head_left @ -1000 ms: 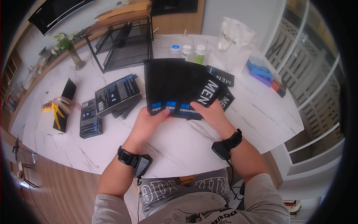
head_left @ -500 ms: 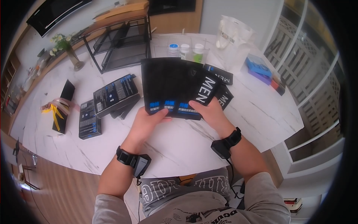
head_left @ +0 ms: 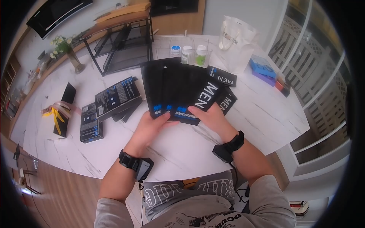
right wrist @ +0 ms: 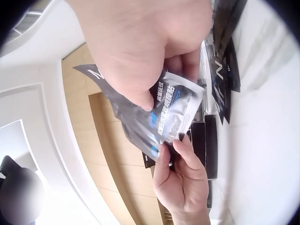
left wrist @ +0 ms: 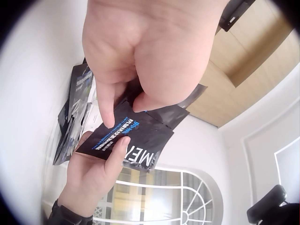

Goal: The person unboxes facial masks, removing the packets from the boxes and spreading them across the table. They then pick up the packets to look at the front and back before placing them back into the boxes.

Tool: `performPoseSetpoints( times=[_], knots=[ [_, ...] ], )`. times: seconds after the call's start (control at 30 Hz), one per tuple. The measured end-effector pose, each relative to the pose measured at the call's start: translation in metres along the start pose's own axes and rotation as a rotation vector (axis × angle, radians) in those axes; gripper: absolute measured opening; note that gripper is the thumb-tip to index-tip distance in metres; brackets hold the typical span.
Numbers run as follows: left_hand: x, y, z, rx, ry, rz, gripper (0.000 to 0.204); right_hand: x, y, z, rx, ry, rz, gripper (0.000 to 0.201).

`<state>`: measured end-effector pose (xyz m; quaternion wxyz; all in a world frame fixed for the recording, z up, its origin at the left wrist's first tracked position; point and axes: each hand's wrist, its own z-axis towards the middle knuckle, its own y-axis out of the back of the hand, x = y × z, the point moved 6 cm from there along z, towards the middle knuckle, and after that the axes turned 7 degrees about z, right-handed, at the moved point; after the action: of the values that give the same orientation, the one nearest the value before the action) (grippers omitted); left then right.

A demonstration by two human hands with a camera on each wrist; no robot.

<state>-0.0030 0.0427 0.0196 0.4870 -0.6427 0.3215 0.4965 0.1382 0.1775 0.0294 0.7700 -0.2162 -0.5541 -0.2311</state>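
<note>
Several flat black foil pouches [head_left: 182, 85] with white "MEN" lettering and blue print are spread like a fan above the table. My left hand [head_left: 149, 127] pinches their lower left corners, thumb on the printed face. At the lower right my right hand [head_left: 213, 118] grips the front pouch [right wrist: 166, 110], its thumb also on top. More black pouches [head_left: 224, 78] lie on the table just behind the right hand. In the left wrist view, the right hand's thumb rests near the "MEN" lettering.
Black printed boxes [head_left: 118, 98] lie to the left, beside a ribbon-tied black box [head_left: 65, 110]. Behind are a black mesh rack [head_left: 127, 59], a clear organizer [head_left: 209, 53] with bottles, and a white paper bag [head_left: 237, 47]. Blue and purple boxes [head_left: 262, 66] sit at the right.
The held pouches have shifted slightly left and fanned wider apart at the left. My right hand has moved a little left with the front pouch; both hands keep their hold.
</note>
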Motion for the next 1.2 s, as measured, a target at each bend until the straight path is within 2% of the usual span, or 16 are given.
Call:
performPoseSetpoints(
  times=[0.2, 0.33, 0.37, 0.43, 0.53, 0.57, 0.6, 0.67, 0.7, 0.77, 0.83, 0.9, 0.97, 1.07, 1.17, 1.2],
  knots=[
    [0.002, 0.001, 0.000, 0.024, -0.056, -0.067, 0.027, -0.007, 0.001, 0.003, 0.006, 0.024, -0.012, 0.024],
    [0.002, 0.013, 0.006, -0.085, -0.170, -0.070, 0.029, 0.006, 0.035, 0.006, -0.419, 0.145, -0.071, 0.014],
    [0.001, 0.015, 0.006, -0.115, -0.213, -0.060, 0.030, 0.006, 0.043, 0.008, -0.379, 0.193, -0.011, 0.014],
    [-0.005, 0.012, 0.003, -0.191, -0.294, 0.038, 0.028, -0.002, 0.032, 0.009, -0.099, 0.045, 0.039, 0.020],
    [-0.010, 0.006, -0.006, -0.227, -0.310, 0.498, 0.024, -0.004, -0.020, -0.005, 0.182, -0.044, 0.118, 0.060],
    [-0.010, 0.003, -0.008, -0.226, -0.293, 0.701, 0.024, -0.003, -0.029, -0.010, 0.211, 0.008, 0.163, 0.063],
    [-0.010, -0.002, -0.008, -0.175, -0.312, 0.677, 0.025, -0.002, -0.039, -0.013, 0.242, 0.060, 0.207, 0.066],
    [-0.022, -0.016, -0.012, -0.069, -0.568, 1.031, 0.031, 0.005, -0.050, -0.018, 0.256, 0.115, 0.317, 0.066],
    [-0.025, -0.024, -0.016, -0.014, -0.696, 1.207, 0.034, 0.011, -0.049, -0.018, 0.259, 0.143, 0.186, 0.063],
    [-0.026, -0.031, -0.018, 0.046, -0.698, 1.243, 0.045, 0.020, -0.046, -0.015, 0.264, 0.197, -0.074, 0.056],
    [-0.025, -0.036, -0.021, 0.072, -0.760, 1.350, 0.051, 0.012, -0.035, -0.013, 0.078, 0.124, -0.062, 0.041],
    [-0.028, -0.035, -0.022, 0.038, -0.763, 1.351, 0.055, -0.001, -0.020, -0.010, -0.103, 0.089, 0.006, 0.038],
    [-0.031, -0.031, -0.023, -0.044, -0.772, 1.343, 0.057, -0.006, -0.011, -0.008, -0.145, -0.019, 0.134, 0.035],
    [-0.036, -0.007, -0.020, -0.418, -0.759, 1.116, 0.056, -0.007, -0.001, -0.005, -0.105, -0.128, 0.319, 0.035],
    [-0.018, 0.012, -0.002, -0.180, -0.323, 0.546, 0.052, -0.007, 0.004, -0.002, 0.028, -0.060, 0.237, 0.037],
    [-0.012, 0.011, 0.002, -0.077, -0.256, 0.379, 0.037, -0.008, 0.002, -0.003, 0.052, -0.092, 0.332, 0.037]
  ],
)
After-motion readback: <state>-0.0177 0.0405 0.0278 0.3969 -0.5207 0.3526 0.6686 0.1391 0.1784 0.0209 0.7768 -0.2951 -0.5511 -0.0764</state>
